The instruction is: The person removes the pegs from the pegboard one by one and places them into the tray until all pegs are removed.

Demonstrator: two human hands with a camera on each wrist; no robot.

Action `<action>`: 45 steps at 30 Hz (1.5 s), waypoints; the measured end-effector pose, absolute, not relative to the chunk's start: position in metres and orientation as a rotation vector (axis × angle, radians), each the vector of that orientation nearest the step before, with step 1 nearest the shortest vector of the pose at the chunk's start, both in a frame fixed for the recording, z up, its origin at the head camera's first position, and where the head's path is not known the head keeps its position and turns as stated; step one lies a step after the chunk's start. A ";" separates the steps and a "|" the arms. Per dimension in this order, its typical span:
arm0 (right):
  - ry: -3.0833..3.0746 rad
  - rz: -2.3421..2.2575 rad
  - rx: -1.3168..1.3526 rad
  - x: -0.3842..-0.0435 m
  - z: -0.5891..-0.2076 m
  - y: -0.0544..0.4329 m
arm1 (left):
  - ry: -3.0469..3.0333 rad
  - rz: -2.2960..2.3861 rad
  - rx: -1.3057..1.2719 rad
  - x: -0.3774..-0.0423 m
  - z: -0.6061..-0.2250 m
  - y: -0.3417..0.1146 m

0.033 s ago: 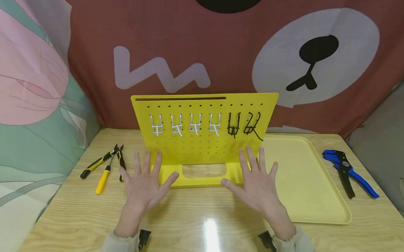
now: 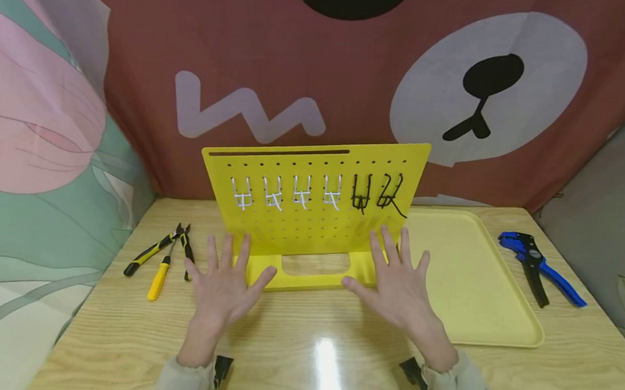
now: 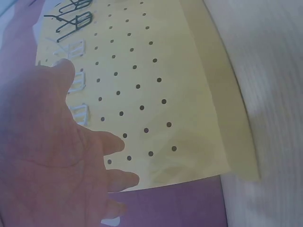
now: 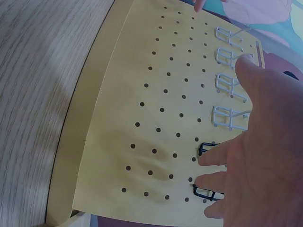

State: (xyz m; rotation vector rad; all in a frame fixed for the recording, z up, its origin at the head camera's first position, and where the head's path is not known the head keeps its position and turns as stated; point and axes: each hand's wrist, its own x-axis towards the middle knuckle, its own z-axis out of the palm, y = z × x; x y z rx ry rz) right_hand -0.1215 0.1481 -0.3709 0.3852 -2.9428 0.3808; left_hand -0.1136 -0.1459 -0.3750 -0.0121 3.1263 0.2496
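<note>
A yellow pegboard (image 2: 311, 230) stands upright on its own foot at the middle of the table. Along its upper part hang several white wire hooks (image 2: 302, 193) and, to the right, two black wire hooks (image 2: 361, 197). My left hand (image 2: 223, 293), fingers spread, is at the board's lower left corner and holds nothing. Opposite it, my right hand (image 2: 400, 286) spreads its fingers before the lower right corner, also holding nothing. In the wrist views, the left palm (image 3: 47, 161) and the right palm (image 4: 270, 142) face the perforated panel.
Diagonal cutters (image 2: 180, 233) and a yellow screwdriver (image 2: 158, 281) lie left of the board on the wooden table (image 2: 275, 339). A pale yellow tray (image 2: 456, 271) is at the right, partly behind my right hand. Beyond it lies a blue and black wire stripper (image 2: 535, 263).
</note>
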 end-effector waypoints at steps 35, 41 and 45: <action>-1.618 2.464 0.258 -0.182 -0.337 0.206 | 2.208 2.439 -0.441 -0.192 -0.370 -0.199; -1.851 2.379 0.388 -0.182 -0.342 0.208 | 2.166 2.483 -0.414 -0.194 -0.373 -0.199; -1.915 2.394 0.486 -0.183 -0.345 0.208 | 2.176 2.474 -0.408 -0.195 -0.373 -0.198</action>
